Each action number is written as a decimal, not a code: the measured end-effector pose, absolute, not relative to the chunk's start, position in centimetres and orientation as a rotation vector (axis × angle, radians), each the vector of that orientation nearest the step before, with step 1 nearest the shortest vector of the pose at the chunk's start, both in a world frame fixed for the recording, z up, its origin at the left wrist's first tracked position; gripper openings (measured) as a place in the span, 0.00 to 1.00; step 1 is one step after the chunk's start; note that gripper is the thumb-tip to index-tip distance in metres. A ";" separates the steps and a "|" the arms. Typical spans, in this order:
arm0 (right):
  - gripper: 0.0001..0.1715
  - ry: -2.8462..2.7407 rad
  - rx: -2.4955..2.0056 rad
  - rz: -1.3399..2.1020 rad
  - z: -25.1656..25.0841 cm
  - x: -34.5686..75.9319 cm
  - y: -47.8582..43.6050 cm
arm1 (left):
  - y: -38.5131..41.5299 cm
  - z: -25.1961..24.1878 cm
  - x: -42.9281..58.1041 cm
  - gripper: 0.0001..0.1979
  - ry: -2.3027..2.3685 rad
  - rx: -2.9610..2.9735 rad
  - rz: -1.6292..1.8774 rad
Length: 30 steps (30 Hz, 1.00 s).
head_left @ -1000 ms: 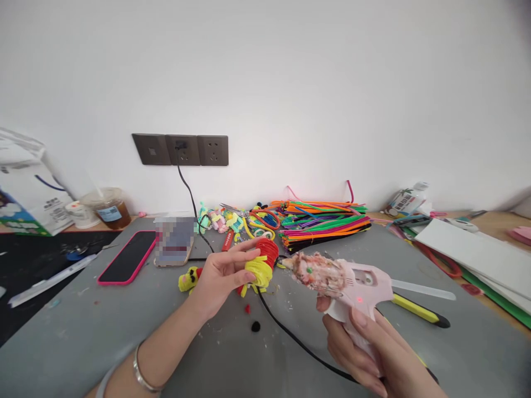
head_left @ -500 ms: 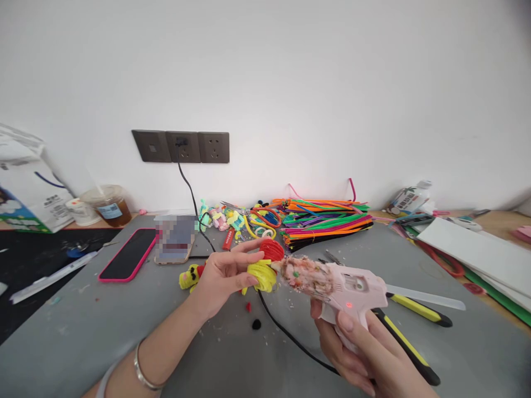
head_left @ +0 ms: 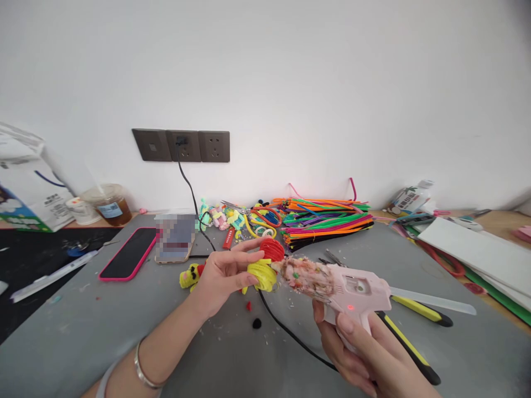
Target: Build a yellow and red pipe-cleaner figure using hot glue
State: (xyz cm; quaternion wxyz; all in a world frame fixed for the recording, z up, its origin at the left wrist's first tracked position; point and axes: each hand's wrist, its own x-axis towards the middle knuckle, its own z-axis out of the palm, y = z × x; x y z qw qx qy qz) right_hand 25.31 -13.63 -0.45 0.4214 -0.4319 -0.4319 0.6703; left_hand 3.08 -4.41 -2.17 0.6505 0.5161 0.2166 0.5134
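Glue gun (head_left: 338, 281) tip now at yellow-red bundle (head_left: 262, 273), gap gone since second ago; looks placed for gluing. Right hand (head_left: 355, 349) wrapped round gun; left hand (head_left: 218, 281) pinching bundle left of gun.

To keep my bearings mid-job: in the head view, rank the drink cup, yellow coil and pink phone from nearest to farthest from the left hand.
1. Yellow coil: held in the left hand's fingers.
2. Pink phone: lying to the hand's left.
3. Drink cup: back left, beyond the phone.

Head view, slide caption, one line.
Right hand points a pink glue gun at a red-and-yellow piece pinched in the left hand.
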 end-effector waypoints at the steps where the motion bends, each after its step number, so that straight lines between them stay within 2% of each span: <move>1: 0.32 -1.083 -1.087 1.677 -0.4 25.3 -13.7 | -4.4 -2.2 3.1 0.14 0.493 1.171 1.165; 30: 0.34 -1.166 -1.176 1.670 0.3 25.6 -14.0 | -4.2 -2.3 2.9 0.14 0.442 1.215 1.199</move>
